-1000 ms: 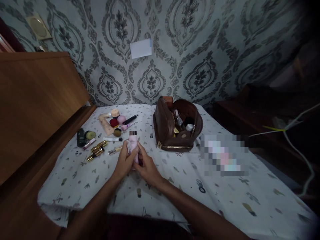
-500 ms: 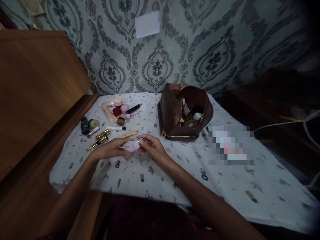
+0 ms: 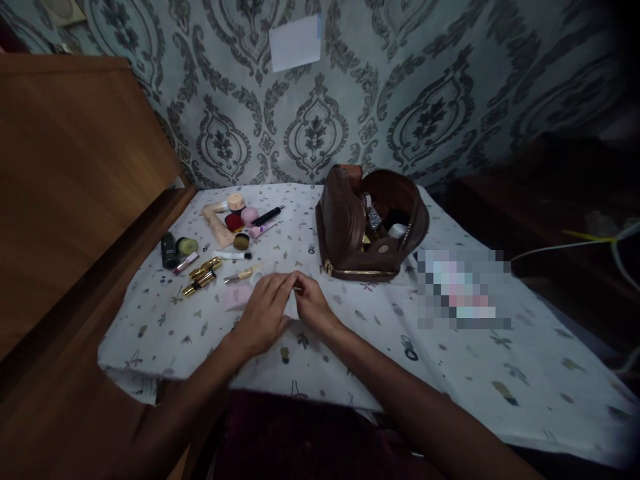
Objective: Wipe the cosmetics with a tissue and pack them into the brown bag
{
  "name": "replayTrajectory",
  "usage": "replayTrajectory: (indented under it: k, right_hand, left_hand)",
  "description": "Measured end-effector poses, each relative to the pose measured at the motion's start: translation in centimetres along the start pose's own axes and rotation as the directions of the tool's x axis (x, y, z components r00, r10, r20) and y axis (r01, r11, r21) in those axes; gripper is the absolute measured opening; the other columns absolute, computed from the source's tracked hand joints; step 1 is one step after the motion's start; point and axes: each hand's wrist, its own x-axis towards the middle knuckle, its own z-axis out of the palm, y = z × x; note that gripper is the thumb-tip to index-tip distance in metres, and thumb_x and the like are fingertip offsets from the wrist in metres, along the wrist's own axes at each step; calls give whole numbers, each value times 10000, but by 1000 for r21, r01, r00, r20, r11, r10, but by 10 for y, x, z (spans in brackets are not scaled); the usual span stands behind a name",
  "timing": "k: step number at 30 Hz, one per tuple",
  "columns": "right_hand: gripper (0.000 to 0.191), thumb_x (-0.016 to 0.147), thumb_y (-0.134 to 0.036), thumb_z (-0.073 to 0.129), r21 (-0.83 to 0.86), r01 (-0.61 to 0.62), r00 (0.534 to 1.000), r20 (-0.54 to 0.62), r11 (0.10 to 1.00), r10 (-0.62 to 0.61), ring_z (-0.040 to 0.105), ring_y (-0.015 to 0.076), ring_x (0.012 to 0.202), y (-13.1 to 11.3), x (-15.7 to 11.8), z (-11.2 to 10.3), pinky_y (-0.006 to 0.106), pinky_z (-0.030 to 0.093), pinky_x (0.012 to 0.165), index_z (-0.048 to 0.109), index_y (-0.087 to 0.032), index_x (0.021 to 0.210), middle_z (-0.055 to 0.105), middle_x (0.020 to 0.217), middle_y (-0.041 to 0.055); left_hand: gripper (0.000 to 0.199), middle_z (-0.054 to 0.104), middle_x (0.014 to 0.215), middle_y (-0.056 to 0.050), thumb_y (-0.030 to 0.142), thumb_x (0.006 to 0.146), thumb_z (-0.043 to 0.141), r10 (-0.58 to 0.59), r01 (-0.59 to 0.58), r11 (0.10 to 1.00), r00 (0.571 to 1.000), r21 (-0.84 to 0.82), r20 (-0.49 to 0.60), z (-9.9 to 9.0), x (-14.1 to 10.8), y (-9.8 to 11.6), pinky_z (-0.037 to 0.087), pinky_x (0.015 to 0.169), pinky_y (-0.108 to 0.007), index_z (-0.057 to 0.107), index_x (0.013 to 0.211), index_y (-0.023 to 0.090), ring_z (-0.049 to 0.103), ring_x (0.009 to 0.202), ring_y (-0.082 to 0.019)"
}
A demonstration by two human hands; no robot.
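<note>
My left hand (image 3: 264,315) is closed, back upward, its fingers together and reaching to the right. My right hand (image 3: 315,308) meets it fingertip to fingertip in a pinch. A white patch shows between the two hands; what they hold is mostly hidden. Just left of my left hand, a pale pink item (image 3: 237,297) lies on the cloth. Behind that is a slim beige tube (image 3: 243,274). Gold lipstick-like tubes (image 3: 200,283) lie further left.
An open brown cosmetic bag (image 3: 345,227) with several items inside stands at the back right. More cosmetics, among them a beige squeeze tube (image 3: 219,227) and a dark green bottle (image 3: 169,251), lie at back left. A wooden panel (image 3: 85,167) borders the left side.
My left hand has moved right and turned over to meet my right hand. The pink container that showed between my fingers is no longer visible there. The slim beige tube shows more fully.
</note>
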Motion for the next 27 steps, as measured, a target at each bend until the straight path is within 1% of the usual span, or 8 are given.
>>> replayTrajectory:
  k: [3, 6, 9, 14, 17, 21, 24, 27]
  right_hand:
    - [221, 708, -360, 714, 19, -76, 997, -2, 997, 76, 583, 123, 642, -1, -1, 0, 257, 493, 636, 602, -186, 786, 631, 715, -24]
    - [312, 698, -429, 734, 50, -177, 984, 3, 983, 177, 601, 131, 566, -3, -2, 0, 274, 502, 591, 605, -185, 844, 633, 679, -26]
    - [346, 670, -442, 775, 37, -198, 980, -21, 980, 199, 612, 134, 542, -5, -1, 0, 276, 510, 579, 613, -187, 838, 630, 671, -27]
    - [380, 647, -472, 808, 93, -191, 980, -33, 977, 195, 608, 127, 543, -8, -2, 2, 286, 533, 596, 622, -188, 819, 632, 704, -23]
    - [404, 611, -475, 836, 194, -208, 977, -8, 959, 214, 615, 121, 596, -7, -5, 5, 265, 534, 615, 611, -190, 789, 636, 717, -27]
    - [413, 527, -391, 892, 360, -251, 960, -25, 898, 279, 560, 71, 592, -4, -6, 8, 167, 463, 555, 596, -185, 727, 619, 659, -55]
    - [412, 498, -334, 909, 466, -290, 943, -12, 836, 333, 570, 67, 594, -5, -4, 7, 163, 474, 557, 583, -184, 703, 623, 651, -61]
    - [401, 520, -323, 912, 508, -299, 943, 27, 808, 332, 645, 102, 654, -7, -3, 6, 208, 535, 616, 589, -184, 713, 674, 718, -30]
  left_hand:
    - [703, 504, 1347, -188, 107, 779, 494, 2, -4, 996, 1000, 88, 23, 9, -9, -9, 382, 1065, -529, 322, 1460, 123, 457, 1240, -325]
    - [754, 547, 1289, -171, 22, 690, 480, -74, 61, 982, 995, 178, 67, -1, -21, -30, 402, 1049, -536, 368, 1427, 132, 491, 1204, -318]
    - [768, 548, 1292, -164, -15, 661, 470, -124, 103, 970, 989, 220, 83, -16, -34, -50, 420, 1039, -544, 399, 1409, 147, 490, 1212, -316]
    - [867, 493, 1351, -167, -53, 609, 425, -114, 121, 978, 992, 173, -47, -19, -46, -51, 435, 1054, -542, 364, 1446, 163, 447, 1282, -307]
    - [834, 509, 1354, -176, -44, 676, 407, 9, 11, 987, 992, 159, -125, -6, -41, -33, 441, 1062, -545, 322, 1479, 165, 450, 1312, -299]
    - [660, 539, 1359, -210, 4, 861, 335, 206, -179, 959, 973, 219, -109, 11, -30, -8, 454, 1075, -526, 265, 1509, 110, 436, 1366, -287]
    - [581, 560, 1357, -206, 39, 932, 311, 210, -167, 946, 968, 278, -134, 11, -28, -8, 447, 1097, -500, 282, 1508, 108, 428, 1387, -273]
    - [549, 562, 1364, -185, 72, 962, 331, 141, -60, 950, 958, 306, -250, 0, -27, -21, 402, 1132, -495, 318, 1504, 156, 410, 1401, -263]
